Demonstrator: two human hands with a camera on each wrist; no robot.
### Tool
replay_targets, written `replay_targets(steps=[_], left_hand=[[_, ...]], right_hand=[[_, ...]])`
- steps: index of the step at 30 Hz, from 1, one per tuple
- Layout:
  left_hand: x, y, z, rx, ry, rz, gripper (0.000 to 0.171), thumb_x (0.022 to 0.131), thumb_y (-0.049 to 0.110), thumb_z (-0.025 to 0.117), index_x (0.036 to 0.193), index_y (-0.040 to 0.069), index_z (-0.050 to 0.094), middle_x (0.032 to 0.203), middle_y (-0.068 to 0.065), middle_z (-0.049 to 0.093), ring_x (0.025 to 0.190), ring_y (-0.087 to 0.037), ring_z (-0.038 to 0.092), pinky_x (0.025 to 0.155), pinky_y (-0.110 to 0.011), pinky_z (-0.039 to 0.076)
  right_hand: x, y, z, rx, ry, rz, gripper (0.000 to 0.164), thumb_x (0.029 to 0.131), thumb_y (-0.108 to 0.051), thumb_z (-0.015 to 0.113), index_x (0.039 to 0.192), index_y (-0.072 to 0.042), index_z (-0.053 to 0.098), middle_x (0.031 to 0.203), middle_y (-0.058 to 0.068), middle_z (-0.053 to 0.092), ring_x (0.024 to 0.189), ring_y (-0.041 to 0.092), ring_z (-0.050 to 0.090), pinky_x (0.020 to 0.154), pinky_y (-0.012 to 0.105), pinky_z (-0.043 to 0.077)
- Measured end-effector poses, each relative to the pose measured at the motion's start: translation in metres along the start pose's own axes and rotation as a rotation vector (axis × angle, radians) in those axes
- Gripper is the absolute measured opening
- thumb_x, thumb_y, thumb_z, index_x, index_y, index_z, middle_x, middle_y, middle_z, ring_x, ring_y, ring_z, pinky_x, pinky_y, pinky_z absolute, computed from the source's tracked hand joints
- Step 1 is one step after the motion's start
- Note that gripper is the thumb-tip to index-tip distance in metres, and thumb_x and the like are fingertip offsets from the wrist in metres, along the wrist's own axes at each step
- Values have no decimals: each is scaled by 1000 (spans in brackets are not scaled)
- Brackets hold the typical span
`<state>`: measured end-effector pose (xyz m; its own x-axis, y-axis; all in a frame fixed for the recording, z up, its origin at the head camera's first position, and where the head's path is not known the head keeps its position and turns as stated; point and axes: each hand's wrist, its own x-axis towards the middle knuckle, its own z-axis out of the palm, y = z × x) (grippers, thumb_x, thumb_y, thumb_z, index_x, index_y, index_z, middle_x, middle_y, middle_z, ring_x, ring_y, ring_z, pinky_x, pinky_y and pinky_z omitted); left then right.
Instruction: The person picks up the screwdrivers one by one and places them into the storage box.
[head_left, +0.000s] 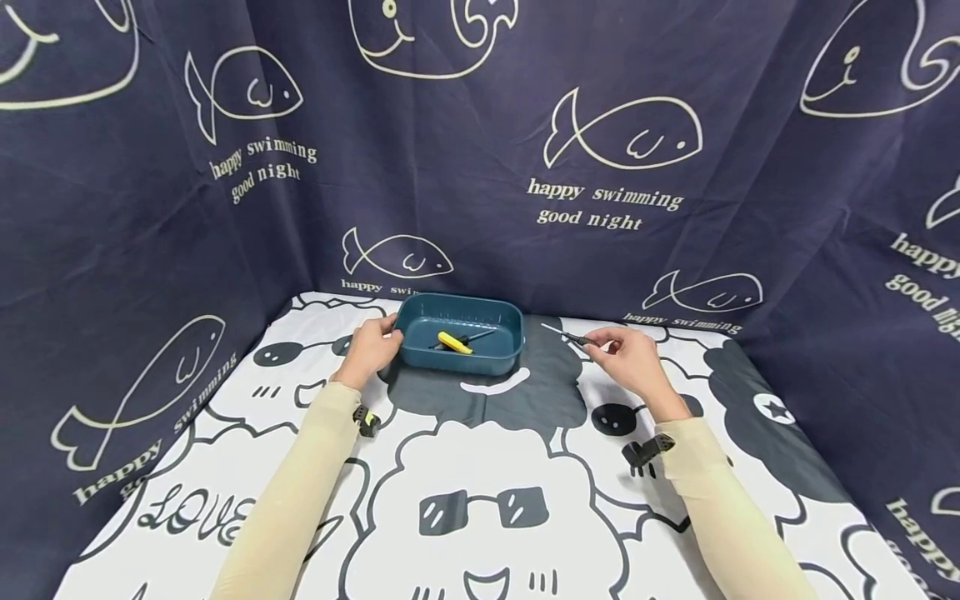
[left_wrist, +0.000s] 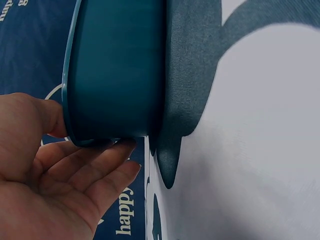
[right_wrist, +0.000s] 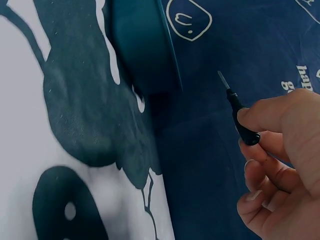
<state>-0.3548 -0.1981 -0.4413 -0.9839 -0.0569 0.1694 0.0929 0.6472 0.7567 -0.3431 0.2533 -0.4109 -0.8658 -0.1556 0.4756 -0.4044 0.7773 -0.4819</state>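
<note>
A dark teal rectangular plastic basin (head_left: 460, 361) stands at the back of the table. My left hand (head_left: 371, 348) holds its left end, thumb at the rim and fingers against the outer wall, as the left wrist view shows. Inside the basin lie a yellow-handled tool (head_left: 454, 342) and a dark, thin-shafted tool (head_left: 480, 336), whose exact kinds are too small to tell. To the right of the basin, my right hand (head_left: 628, 360) pinches a small screwdriver (right_wrist: 243, 125) by its black handle, between thumb and fingers. Its metal shaft points up and leftward, toward the basin side.
The table wears a white cloth (head_left: 480, 467) printed with cartoon sheep. Dark blue curtains (head_left: 480, 183) with fish drawings hang close behind the basin and along both sides.
</note>
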Motion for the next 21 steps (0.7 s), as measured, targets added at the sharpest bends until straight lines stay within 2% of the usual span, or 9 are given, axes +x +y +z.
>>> replay_targets(steps=[6, 11, 21], left_hand=[[-1, 0, 0, -9, -3, -7, 53, 101, 19, 54, 152, 5, 51, 140, -16, 64, 137, -33, 55, 113, -53, 42], [0, 2, 1, -1, 0, -3, 53, 101, 19, 54, 152, 6, 51, 139, -17, 65, 134, -33, 57, 112, -53, 43], [0, -1, 1, -8, -10, -10, 54, 101, 19, 53, 153, 5, 50, 141, -16, 63, 140, -33, 52, 115, -52, 40]], right_hand=[[5, -10, 4, 21, 29, 16, 13, 86, -23, 82, 97, -16, 82, 74, 0, 68, 63, 10, 53, 59, 31, 39], [10, -19, 8, 50, 44, 28, 15, 86, -21, 82, 99, -13, 82, 79, 4, 70, 66, 13, 54, 58, 28, 39], [22, -41, 20, 87, 25, 32, 17, 86, -22, 81, 100, -13, 82, 87, 6, 72, 72, 20, 56, 63, 32, 41]])
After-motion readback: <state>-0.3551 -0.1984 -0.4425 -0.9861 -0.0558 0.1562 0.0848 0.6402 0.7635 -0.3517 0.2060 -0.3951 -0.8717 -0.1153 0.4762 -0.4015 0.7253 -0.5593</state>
